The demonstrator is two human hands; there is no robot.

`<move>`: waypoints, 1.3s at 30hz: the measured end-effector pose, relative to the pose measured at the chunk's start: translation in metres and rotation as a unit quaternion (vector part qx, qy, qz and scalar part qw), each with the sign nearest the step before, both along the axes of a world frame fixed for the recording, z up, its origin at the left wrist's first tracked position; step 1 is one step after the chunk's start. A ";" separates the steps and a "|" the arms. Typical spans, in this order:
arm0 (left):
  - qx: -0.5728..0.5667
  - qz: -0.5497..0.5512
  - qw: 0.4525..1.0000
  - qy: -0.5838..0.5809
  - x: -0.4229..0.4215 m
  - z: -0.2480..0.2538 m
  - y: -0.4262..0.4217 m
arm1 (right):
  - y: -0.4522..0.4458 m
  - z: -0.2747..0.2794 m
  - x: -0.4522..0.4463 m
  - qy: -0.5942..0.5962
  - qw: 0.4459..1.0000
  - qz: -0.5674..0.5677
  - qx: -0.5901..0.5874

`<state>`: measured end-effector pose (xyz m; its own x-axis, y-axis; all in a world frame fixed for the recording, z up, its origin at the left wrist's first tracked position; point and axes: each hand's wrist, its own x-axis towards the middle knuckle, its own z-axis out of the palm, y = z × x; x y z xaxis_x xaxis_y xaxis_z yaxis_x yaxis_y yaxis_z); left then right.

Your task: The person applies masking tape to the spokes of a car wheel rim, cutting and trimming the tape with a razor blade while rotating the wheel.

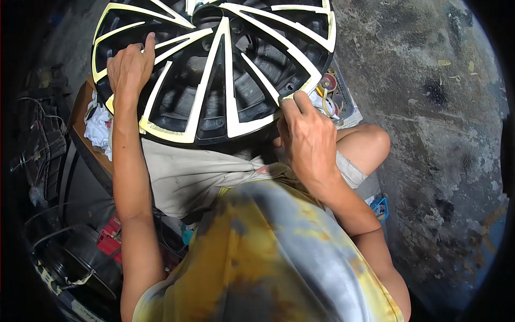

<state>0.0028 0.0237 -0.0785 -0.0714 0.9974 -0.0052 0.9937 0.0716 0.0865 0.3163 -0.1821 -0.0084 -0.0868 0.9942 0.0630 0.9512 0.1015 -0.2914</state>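
A black alloy wheel rim (212,124) lies in front of me, close against my lap. Strips of pale masking tape (232,107) outline its spokes, yellower along some outer edges. On the left side, my left hand (130,67) grips the rim, its fingers bent over a spoke and its thumb stretched out. My right hand (308,131) is closed at the lower right edge, thumb and fingers pinched together beside a taped spoke end. What lies between those fingertips is hidden.
A grey plastic basket (347,102) holding tape rolls stands right of the rim. A cardboard box (80,107) with crumpled white paper (98,126) is at the left. Dark parts and a red object (110,239) lie lower left. Stained concrete floor (429,134) extends right.
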 end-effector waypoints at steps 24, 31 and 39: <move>0.265 -0.268 0.888 -0.264 0.062 0.037 -0.047 | -0.007 -0.017 0.057 0.178 0.982 -0.033 0.047; 0.102 -0.529 0.787 -0.300 0.135 0.036 -0.124 | 0.010 -0.037 0.096 0.050 0.994 0.018 0.092; 0.097 -0.484 0.808 -0.321 0.129 0.022 -0.122 | 0.006 -0.038 0.097 -0.046 0.985 0.151 0.073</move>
